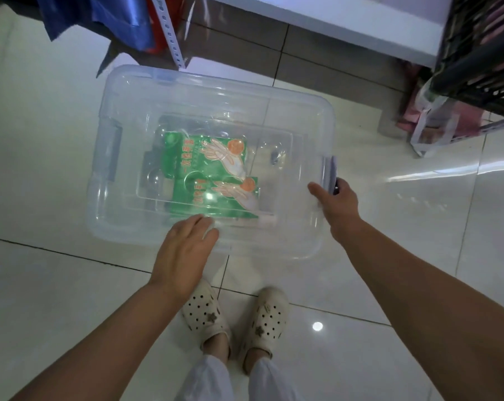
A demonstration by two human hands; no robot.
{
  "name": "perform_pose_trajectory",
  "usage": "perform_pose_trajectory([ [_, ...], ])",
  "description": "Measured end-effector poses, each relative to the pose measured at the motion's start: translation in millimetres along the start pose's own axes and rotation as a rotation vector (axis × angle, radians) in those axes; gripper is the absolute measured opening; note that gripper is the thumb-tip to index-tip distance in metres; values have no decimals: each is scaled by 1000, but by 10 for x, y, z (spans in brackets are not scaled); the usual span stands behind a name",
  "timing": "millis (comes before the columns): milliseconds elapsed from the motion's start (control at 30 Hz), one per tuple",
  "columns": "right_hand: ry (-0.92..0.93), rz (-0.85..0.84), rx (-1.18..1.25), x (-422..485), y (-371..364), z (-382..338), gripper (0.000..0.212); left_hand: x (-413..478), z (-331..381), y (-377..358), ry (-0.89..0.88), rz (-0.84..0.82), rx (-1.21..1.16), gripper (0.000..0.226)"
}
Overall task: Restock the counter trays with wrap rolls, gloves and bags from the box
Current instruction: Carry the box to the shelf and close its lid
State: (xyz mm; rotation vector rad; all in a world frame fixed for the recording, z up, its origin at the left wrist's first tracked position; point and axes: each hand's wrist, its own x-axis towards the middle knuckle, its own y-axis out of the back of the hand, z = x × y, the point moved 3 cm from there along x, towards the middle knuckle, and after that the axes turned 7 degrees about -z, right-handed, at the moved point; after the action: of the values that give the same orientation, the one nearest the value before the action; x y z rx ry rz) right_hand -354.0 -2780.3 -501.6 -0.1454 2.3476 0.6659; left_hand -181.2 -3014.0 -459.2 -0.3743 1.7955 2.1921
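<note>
Left hand (184,251) flat, right hand (337,204) curled, gripping

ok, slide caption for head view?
Left hand rests on clear box lid while right hand grips side latch; green glove packs inside.

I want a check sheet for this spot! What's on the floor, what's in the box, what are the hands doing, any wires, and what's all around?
Surface: glossy white tiled floor; the clear box stands on it, lid on.
Job's things: two green glove packets lie overlapping inside the box; nothing else made out in it.
Clutter: a carrier bag by the black crate.
Grips: left hand rests flat on the lid's near edge; right hand grips the latch at the box's right end.
Cables: nothing seen.
Surroundings: white counter beyond the box, blue cloth top left, cream clogs on the person's feet.
</note>
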Motion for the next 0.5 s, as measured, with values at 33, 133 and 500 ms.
perform_pose_trajectory([
  [33,17,20,-8,48,31,-47,30,51,36,-9,-1,-23,11,69],
  [133,71,87,-137,160,89,-152,27,156,107,-22,-4,-85,15,77],
  [500,21,274,-550,92,-38,-417,32,243,-1280,515,556,108,-382,57],
])
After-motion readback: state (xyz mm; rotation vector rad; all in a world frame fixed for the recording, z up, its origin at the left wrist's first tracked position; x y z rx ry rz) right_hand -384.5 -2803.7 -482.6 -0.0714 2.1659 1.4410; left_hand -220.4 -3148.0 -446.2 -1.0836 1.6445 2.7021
